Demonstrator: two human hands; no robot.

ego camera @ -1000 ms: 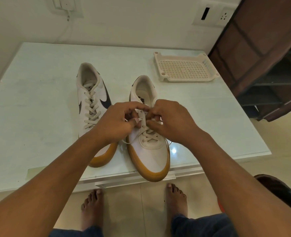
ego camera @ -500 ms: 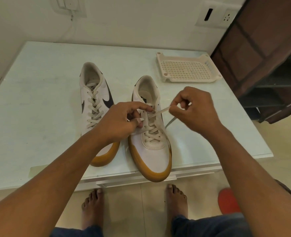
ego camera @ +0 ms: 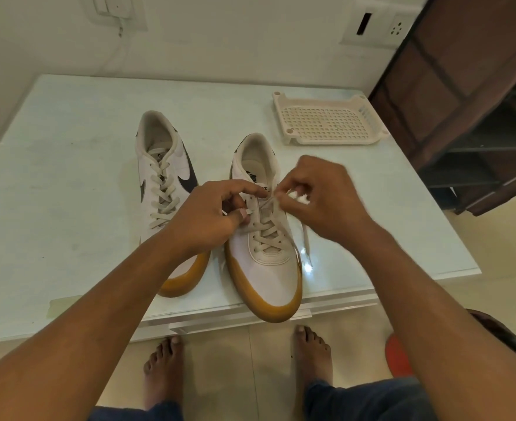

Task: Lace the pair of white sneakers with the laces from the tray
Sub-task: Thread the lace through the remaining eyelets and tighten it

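Pale tabletop [ego camera: 68,177]: laced sneaker [ego camera: 162,177] at frame left; second sneaker [ego camera: 269,278] at centre, laced nearly to its top; tray [ego camera: 335,141] upper right. Left hand [ego camera: 208,217] curls round one end of the lace [ego camera: 269,235]; right hand [ego camera: 320,196] pinches the other, just beside it. Risk: an uneven tug could draw one end back out of the sneaker.

The glossy, smooth surface [ego camera: 68,183] reflects light. The perforated tray [ego camera: 335,142] looks like matt plastic; the laces [ego camera: 266,237] look like woven cloth.

Left hand [ego camera: 208,218] and right hand [ego camera: 322,197] pinch the lace [ego camera: 266,235].
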